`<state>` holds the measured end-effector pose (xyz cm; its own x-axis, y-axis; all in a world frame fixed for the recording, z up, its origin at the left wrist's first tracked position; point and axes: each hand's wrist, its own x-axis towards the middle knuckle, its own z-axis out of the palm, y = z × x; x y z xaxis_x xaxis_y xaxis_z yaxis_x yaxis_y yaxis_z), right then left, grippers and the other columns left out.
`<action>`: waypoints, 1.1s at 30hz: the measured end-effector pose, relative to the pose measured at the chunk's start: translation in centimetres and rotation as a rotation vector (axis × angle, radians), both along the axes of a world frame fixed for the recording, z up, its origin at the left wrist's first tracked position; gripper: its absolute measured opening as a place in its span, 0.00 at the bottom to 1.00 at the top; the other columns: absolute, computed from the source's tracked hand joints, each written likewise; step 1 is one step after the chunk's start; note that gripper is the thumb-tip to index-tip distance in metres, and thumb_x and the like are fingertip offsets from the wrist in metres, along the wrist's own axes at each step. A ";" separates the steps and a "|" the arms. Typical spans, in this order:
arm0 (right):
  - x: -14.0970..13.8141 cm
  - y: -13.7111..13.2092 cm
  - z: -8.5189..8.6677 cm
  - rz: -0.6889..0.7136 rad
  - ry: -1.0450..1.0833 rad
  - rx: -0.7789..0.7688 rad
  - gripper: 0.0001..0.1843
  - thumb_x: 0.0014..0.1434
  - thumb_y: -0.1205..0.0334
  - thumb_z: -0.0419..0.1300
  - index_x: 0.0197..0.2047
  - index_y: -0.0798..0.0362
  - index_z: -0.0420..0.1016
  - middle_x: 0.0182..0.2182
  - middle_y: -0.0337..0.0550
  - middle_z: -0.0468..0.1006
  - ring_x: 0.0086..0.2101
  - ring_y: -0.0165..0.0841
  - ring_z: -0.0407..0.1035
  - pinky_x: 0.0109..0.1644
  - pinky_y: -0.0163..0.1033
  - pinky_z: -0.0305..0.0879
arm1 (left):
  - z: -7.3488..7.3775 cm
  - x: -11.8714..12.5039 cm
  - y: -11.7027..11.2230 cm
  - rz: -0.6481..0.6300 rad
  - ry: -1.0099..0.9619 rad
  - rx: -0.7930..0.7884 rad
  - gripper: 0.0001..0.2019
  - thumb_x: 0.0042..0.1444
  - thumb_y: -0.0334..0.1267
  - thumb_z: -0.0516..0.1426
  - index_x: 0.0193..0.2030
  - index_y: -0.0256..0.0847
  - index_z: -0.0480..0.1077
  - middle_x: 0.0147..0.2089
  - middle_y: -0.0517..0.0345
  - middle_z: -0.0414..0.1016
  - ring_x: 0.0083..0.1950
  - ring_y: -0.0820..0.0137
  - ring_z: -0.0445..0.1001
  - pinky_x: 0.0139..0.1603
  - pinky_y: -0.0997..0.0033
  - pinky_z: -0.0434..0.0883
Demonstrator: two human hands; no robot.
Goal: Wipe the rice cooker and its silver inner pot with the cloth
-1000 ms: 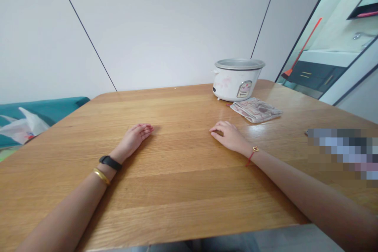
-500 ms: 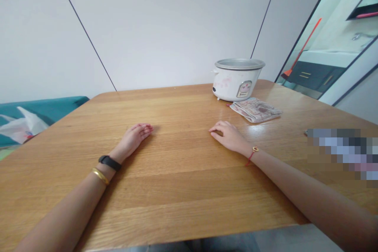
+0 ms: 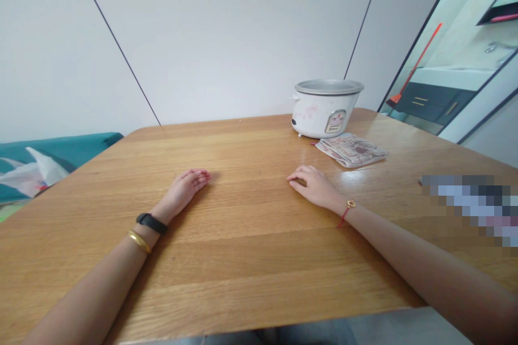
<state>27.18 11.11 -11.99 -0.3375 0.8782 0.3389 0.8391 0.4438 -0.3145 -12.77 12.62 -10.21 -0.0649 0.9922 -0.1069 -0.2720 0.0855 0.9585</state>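
My left hand (image 3: 187, 187) rests on its outer edge on the wooden table (image 3: 243, 259), palm facing inward and fingers loosely bent, with nothing in it. A black band and a gold bangle circle that wrist. Palm down on the right lies my right hand (image 3: 314, 187), its thumb apart from the gently curved fingers; it holds nothing. Just beyond it is a folded patterned cloth (image 3: 352, 151), not touched by the hand. Behind the cloth stands a white rice cooker (image 3: 319, 113) without a lid, its inside mostly hidden from this angle.
At the right edge of the table lies a pixelated object (image 3: 473, 205) I cannot make out. A small red thing (image 3: 314, 143) pokes out by the cloth. Left of the table, a white plastic bag (image 3: 34, 172) sits on a teal seat (image 3: 81, 145). A wall backs the table.
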 end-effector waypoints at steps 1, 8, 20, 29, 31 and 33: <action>0.0 0.0 0.0 0.002 -0.002 0.000 0.09 0.66 0.60 0.59 0.45 0.48 0.82 0.46 0.45 0.80 0.49 0.41 0.71 0.58 0.50 0.63 | -0.1 -0.1 0.0 -0.003 0.002 0.002 0.06 0.62 0.30 0.58 0.35 0.34 0.76 0.40 0.48 0.81 0.43 0.69 0.80 0.55 0.69 0.75; 0.1 0.1 -0.1 0.014 0.000 0.012 0.10 0.66 0.59 0.59 0.44 0.47 0.81 0.45 0.45 0.80 0.48 0.41 0.71 0.57 0.51 0.64 | -0.6 -0.6 0.2 -0.039 0.023 0.035 0.03 0.58 0.34 0.63 0.37 0.36 0.76 0.42 0.47 0.81 0.46 0.66 0.80 0.61 0.63 0.72; -0.1 -0.1 0.3 0.002 0.008 -0.014 0.10 0.66 0.60 0.58 0.44 0.48 0.82 0.45 0.46 0.80 0.49 0.42 0.70 0.58 0.51 0.64 | -0.1 -0.2 0.0 -0.006 0.000 0.009 0.06 0.62 0.29 0.57 0.36 0.33 0.77 0.40 0.47 0.82 0.43 0.69 0.80 0.51 0.72 0.76; 0.0 0.0 0.0 0.011 0.003 0.001 0.09 0.66 0.60 0.59 0.44 0.48 0.81 0.45 0.45 0.80 0.49 0.41 0.71 0.58 0.50 0.64 | -0.1 -0.2 0.0 -0.002 -0.010 0.009 0.05 0.61 0.27 0.58 0.36 0.33 0.76 0.40 0.46 0.82 0.44 0.68 0.80 0.52 0.71 0.76; 0.0 0.0 0.1 0.011 0.002 -0.002 0.09 0.66 0.60 0.59 0.44 0.48 0.81 0.45 0.46 0.80 0.49 0.41 0.71 0.58 0.51 0.64 | 0.0 -0.1 -0.1 0.007 -0.009 0.005 0.05 0.61 0.26 0.58 0.35 0.33 0.76 0.40 0.46 0.82 0.43 0.68 0.80 0.52 0.70 0.76; -0.1 -0.1 0.1 0.011 0.003 -0.003 0.09 0.66 0.60 0.59 0.44 0.48 0.81 0.45 0.46 0.80 0.49 0.42 0.71 0.58 0.51 0.64 | 0.1 0.1 -0.2 0.012 -0.009 -0.001 0.07 0.62 0.26 0.57 0.35 0.33 0.76 0.40 0.46 0.82 0.43 0.68 0.80 0.52 0.71 0.76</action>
<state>27.10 11.01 -11.87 -0.3463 0.8753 0.3374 0.8331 0.4523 -0.3184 -12.70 12.46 -10.07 -0.0761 0.9912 -0.1086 -0.2816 0.0831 0.9559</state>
